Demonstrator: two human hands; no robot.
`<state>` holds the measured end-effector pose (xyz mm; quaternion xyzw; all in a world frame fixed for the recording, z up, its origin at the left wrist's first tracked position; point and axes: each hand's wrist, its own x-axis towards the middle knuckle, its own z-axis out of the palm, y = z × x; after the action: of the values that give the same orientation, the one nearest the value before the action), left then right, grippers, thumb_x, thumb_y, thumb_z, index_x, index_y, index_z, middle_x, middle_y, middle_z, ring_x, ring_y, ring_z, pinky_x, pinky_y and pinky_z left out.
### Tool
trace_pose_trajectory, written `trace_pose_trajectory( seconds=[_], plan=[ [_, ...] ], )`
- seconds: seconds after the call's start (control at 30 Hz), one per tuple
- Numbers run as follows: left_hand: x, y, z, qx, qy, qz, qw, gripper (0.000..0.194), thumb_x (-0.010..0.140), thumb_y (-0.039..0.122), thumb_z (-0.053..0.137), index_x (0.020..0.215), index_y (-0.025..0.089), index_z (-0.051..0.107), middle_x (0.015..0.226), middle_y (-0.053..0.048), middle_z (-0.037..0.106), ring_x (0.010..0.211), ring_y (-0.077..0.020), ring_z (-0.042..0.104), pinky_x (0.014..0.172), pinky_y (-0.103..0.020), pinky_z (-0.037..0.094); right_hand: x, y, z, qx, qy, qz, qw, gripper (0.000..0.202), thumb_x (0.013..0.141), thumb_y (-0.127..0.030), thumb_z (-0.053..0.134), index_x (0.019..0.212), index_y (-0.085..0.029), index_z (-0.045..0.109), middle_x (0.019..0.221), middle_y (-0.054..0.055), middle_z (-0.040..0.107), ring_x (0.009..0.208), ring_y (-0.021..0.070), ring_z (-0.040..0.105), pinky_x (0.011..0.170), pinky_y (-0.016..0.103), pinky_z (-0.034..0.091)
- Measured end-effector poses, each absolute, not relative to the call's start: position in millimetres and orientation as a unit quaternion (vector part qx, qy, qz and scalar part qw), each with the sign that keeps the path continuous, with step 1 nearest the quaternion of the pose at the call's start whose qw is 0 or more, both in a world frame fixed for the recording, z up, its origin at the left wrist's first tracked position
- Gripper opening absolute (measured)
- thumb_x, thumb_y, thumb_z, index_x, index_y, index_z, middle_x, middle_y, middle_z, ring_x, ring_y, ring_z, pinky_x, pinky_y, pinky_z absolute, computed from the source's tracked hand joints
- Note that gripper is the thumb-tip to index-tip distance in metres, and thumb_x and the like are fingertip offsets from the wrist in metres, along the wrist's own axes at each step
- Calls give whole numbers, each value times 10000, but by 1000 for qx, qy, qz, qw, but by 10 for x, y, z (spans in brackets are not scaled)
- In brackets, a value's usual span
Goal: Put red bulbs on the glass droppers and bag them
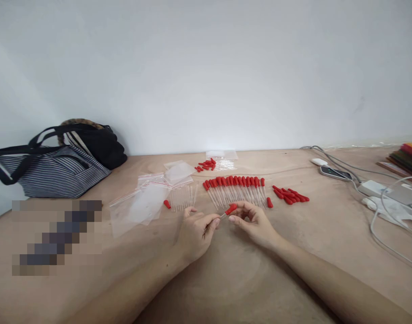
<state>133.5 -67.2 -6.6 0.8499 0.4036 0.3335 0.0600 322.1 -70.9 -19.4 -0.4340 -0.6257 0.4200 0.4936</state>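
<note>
My left hand (197, 231) pinches the thin clear tube of a dropper (230, 209) between thumb and finger. At its other end, the fingers of my right hand (255, 225) are closed around the red rubber bulb, which sits on the tube. Just beyond my hands lies a fanned row of droppers (234, 191) with red bulbs pointing away from me. Several bare clear tubes (183, 198) lie left of that row. One loose red bulb (167, 204) is beside them, another red bulb (269, 202) at the row's right end. A pile of red bulbs (290, 195) is farther right.
Clear zip bags (138, 207) overlap at the left. More red bulbs (206, 165) and clear tubes (226, 164) lie near the wall. A striped bag (64, 171) stands far left, near a pixelated patch. A phone-like device (336, 173), cables and a power strip (398, 195) occupy the right.
</note>
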Motion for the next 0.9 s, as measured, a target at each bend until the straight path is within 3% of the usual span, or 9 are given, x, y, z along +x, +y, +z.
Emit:
trace_pose_trajectory(
  seconds=[0.2, 0.3, 0.5, 0.7, 0.9],
  plan=[
    [1460, -726, 50, 802, 409, 282, 332, 162, 817, 257, 439, 780, 180, 578, 680, 4, 687, 555, -116, 601, 514, -225, 404, 3068, -667, -96, -408, -519, 541, 522, 307, 615, -399, 695, 779, -177, 561, 670, -5, 623, 623, 121, 583, 631, 267, 456],
    [1491, -534, 126, 746, 460, 263, 404, 171, 801, 272, 456, 727, 163, 565, 710, -20, 683, 558, -110, 605, 510, -200, 436, 3113, -601, -84, -428, -514, 527, 525, 362, 585, -397, 709, 837, -174, 572, 686, -2, 626, 622, 118, 581, 621, 264, 456],
    [1467, 202, 214, 681, 622, 196, 333, 221, 728, 248, 508, 548, 143, 581, 522, -23, 627, 483, -120, 590, 503, -204, 452, 3625, -452, -188, -552, -555, 369, 502, 328, 678, -421, 593, 866, -152, 586, 745, 45, 635, 622, 139, 569, 581, 271, 442],
    [1538, 512, 122, 682, 665, 142, 268, 293, 665, 255, 533, 390, 156, 552, 373, -31, 548, 449, -164, 573, 518, -250, 452, 4161, -438, -187, -711, -638, 59, 288, 167, 713, -308, 501, 685, -194, 620, 673, 21, 649, 642, 169, 572, 577, 272, 380],
    [1660, 481, 79, 700, 671, 121, 211, 305, 666, 298, 550, 390, 167, 547, 390, -35, 557, 493, -176, 588, 542, -245, 442, 4119, -449, -156, -756, -626, 1, 190, 210, 738, -365, 497, 728, -189, 611, 702, 47, 654, 696, 213, 592, 577, 285, 352]
  ],
)
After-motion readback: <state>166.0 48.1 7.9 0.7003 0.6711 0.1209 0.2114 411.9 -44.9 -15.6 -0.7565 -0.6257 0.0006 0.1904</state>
